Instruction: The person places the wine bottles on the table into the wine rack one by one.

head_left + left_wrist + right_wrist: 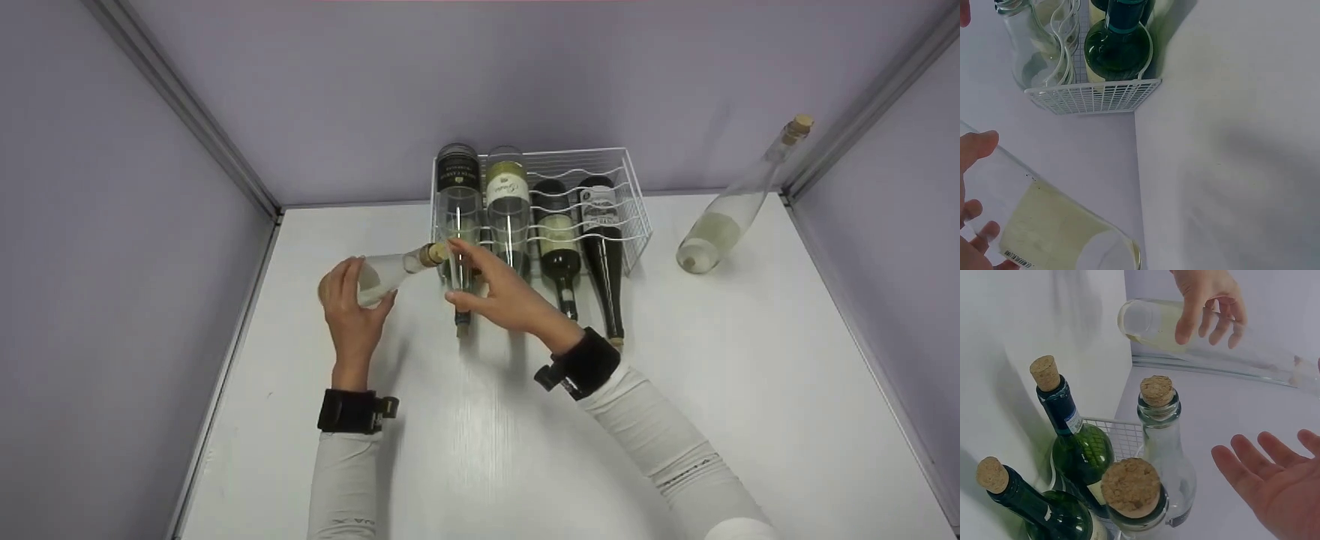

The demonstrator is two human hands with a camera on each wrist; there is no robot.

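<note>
My left hand (351, 304) grips the body of a clear glass bottle (388, 271), which is tilted with its corked neck to the right. The pale label and round base of this bottle (1053, 225) show in the left wrist view. My right hand (504, 291) is just beside the cork (436, 253), its fingers extended and apart from the thumb. Whether a right fingertip touches the cork is unclear. In the right wrist view, the right palm (1278, 481) shows nothing held. Beneath the right hand lie bottles in the rack.
A white wire rack (637, 210) against the back wall holds several bottles, some clear, some dark, necks toward me. Corks top a green bottle (1081, 453) and a clear bottle (1171, 467) there. Another corked clear bottle (739, 199) stands on the table at the right.
</note>
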